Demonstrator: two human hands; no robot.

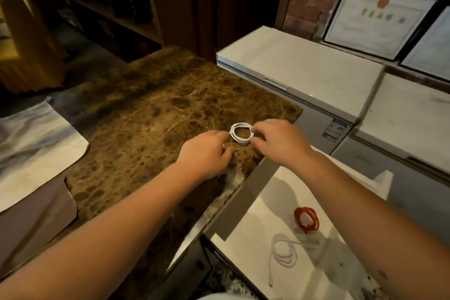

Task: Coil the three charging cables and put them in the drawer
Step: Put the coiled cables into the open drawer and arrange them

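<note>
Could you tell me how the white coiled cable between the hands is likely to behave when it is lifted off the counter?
The white coiled cable looks thin and untied, so probably light and floppy; its loops may spring loose unless the left hand and right hand pinch them together.

White cable on bench (241,134): tight coil, pinched at both sides.
Red cable (306,219): coiled, in open drawer (255,202).
White cable in drawer (283,249): loose coil, near red.
</note>
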